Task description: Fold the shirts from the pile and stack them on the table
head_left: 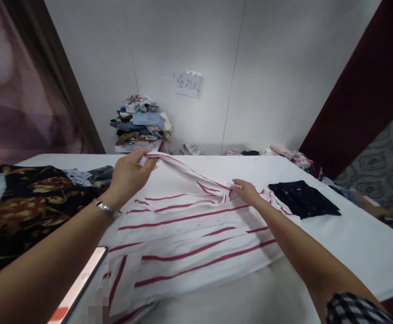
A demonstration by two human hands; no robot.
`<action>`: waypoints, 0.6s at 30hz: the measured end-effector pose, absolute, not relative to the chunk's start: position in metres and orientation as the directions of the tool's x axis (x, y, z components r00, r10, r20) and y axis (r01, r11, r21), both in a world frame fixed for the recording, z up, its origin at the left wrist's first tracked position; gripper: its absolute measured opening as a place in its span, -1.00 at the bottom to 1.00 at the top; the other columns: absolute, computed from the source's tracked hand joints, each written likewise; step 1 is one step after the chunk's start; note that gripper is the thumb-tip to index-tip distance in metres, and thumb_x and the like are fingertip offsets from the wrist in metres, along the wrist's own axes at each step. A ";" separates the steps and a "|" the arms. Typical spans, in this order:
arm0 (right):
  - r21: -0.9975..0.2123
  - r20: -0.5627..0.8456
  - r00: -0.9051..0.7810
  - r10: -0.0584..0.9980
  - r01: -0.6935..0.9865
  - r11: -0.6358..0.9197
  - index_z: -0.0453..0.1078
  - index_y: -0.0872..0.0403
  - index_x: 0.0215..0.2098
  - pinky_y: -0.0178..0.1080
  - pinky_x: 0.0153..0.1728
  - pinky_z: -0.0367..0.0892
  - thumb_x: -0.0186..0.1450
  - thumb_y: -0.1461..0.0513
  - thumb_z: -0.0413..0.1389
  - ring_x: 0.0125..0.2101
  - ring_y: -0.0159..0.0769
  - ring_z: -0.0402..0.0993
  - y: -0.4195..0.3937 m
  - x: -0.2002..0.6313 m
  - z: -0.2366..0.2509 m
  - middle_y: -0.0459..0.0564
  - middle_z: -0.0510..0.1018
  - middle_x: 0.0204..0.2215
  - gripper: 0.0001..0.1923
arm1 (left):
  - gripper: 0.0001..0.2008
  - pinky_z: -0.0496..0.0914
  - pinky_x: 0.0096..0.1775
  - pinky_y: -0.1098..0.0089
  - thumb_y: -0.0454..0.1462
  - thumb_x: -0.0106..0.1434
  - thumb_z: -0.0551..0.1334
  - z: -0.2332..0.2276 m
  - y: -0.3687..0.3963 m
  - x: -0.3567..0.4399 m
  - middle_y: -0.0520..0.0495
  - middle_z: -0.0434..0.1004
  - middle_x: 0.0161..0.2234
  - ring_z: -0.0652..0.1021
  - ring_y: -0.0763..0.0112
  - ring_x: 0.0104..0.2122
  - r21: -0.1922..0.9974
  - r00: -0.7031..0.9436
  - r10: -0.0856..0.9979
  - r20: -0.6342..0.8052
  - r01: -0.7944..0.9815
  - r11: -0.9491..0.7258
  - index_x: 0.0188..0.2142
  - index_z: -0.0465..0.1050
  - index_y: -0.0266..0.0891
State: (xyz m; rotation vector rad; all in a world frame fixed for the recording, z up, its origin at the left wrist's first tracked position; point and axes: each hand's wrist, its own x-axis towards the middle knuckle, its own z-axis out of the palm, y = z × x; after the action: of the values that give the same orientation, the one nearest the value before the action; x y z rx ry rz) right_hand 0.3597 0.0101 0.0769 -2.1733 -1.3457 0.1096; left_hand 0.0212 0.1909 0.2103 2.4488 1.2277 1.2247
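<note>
The striped shirt [189, 225] lay spread on the table [351, 243]. The left hand [129, 173] pinched its raised far edge; the right hand [248, 191] pressed flat, open, on it.

head-worn view, looking forward and down, close over the table [351, 243], facing the wall [267, 67]

A garment-folding workroom: white table [351, 243], clothes pile [141, 122] by the wall, handwritten paper sign [189, 83].

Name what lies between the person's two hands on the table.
In the head view, the red-striped white shirt spans between left hand and right hand.
</note>
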 end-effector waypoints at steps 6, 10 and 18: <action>-0.636 0.253 0.319 0.914 0.767 -0.092 0.19 -0.03 0.25 -0.05 0.16 0.18 0.19 0.24 0.12 0.18 -0.12 0.23 -0.001 0.313 0.092 0.05 0.30 0.21 -0.36 | -0.79 0.28 -0.35 0.42 -0.14 0.16 0.15 0.211 0.144 0.003 0.06 0.55 -0.39 0.47 0.38 -0.45 0.548 0.414 0.696 0.587 0.429 -0.718 -0.28 0.49 -0.12; -0.714 0.236 0.051 0.970 0.687 0.137 0.05 -0.11 0.31 -0.09 0.04 0.29 0.16 0.19 0.19 0.15 -0.12 0.26 -0.008 0.257 0.111 0.01 0.25 0.24 -0.21 | -0.82 0.34 -0.25 0.43 -0.21 0.17 0.14 0.198 0.105 0.013 0.04 0.57 -0.36 0.52 0.37 -0.34 0.581 0.545 0.614 0.571 0.261 -0.771 -0.31 0.49 -0.18; -0.926 0.243 0.440 0.865 0.370 0.072 0.46 0.07 -0.45 -0.23 -0.39 0.39 0.11 0.19 0.10 -0.44 -0.26 0.46 0.032 0.283 0.148 -0.08 0.52 -0.55 -0.87 | -0.46 0.32 0.07 0.31 -0.07 0.20 0.23 0.150 0.098 0.028 -0.12 0.40 0.13 0.45 0.28 0.05 0.651 0.896 0.321 0.308 0.048 -0.758 0.15 0.28 -0.16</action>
State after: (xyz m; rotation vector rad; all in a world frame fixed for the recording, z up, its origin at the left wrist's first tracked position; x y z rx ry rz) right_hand 0.2831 0.0321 0.1485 -1.5211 -1.1338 0.5288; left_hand 0.0275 0.0980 0.1503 2.3892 0.2632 0.5348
